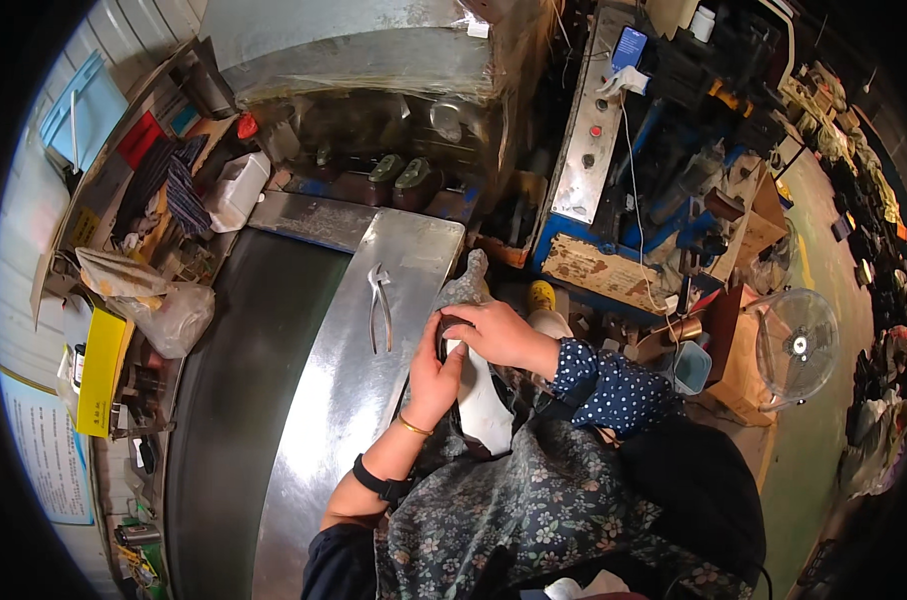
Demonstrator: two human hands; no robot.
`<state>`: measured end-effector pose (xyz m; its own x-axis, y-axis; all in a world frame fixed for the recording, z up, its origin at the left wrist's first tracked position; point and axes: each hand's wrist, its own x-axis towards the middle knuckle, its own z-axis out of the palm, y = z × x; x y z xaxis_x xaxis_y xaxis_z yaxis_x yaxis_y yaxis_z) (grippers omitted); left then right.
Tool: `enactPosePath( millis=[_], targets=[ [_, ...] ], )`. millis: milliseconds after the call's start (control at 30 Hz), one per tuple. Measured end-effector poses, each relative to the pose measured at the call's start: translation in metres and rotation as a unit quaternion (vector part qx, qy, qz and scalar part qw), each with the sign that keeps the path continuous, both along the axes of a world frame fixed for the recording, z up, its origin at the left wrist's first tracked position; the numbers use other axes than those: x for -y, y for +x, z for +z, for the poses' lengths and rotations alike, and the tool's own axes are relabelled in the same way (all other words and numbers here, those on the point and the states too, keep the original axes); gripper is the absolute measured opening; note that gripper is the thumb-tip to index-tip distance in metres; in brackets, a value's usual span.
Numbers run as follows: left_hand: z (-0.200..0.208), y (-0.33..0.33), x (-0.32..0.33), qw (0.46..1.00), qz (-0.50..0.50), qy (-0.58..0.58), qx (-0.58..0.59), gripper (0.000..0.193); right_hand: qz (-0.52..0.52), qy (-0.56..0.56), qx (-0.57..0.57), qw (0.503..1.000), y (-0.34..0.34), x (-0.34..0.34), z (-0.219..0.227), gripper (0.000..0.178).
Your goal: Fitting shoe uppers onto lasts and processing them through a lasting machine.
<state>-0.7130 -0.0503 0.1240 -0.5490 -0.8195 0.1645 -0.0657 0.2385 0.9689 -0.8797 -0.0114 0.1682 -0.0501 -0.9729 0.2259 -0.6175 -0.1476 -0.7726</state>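
Note:
A shoe lies sole up over my lap, its pale, foot-shaped underside (486, 408) turned toward me and dark material along its edges. My left hand (435, 377) is closed round its far end from the left, thumb pressed on the pale face. From the right, my right hand (496, 335) bends its fingers over the same end, where a bit of dark brown material shows between the hands. Just beyond them rises a grey, mottled post (466, 278). To the left, pincers (379, 308) rest apart from both hands on a shiny metal bench (319, 440).
Left of the bench runs a dark conveyor belt (244, 370). Two dark shoes (414, 185) stand at the hooded machine's opening (354, 70). A control panel (584, 150) with buttons stands at the back right. At right are a fan (799, 345) and a cardboard box (739, 370).

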Motion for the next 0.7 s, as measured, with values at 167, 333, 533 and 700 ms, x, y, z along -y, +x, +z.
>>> enactPosePath(
  millis=[167, 333, 533, 700],
  targets=[
    [0.0, 0.005, 0.004, 0.996, 0.002, -0.043, 0.077, 0.062, -0.032, -0.014, 0.039, 0.999, 0.006, -0.005, -0.004, 0.036],
    [0.012, 0.001, 0.036, 0.962, 0.009, -0.244, 0.12, 0.06, -0.13, -0.039, 0.201, 0.97, 0.029, -0.069, -0.072, 0.053],
    [0.032, -0.011, 0.052, 0.937, -0.128, 0.316, -0.079, 0.052, -0.108, 0.09, 0.4, 0.905, -0.008, -0.09, -0.059, 0.025],
    [0.001, 0.007, 0.014, 0.946, -0.037, 0.315, -0.07, 0.054, -0.2, 0.339, 0.409, 0.824, 0.016, -0.078, -0.097, 0.066]
  ],
)
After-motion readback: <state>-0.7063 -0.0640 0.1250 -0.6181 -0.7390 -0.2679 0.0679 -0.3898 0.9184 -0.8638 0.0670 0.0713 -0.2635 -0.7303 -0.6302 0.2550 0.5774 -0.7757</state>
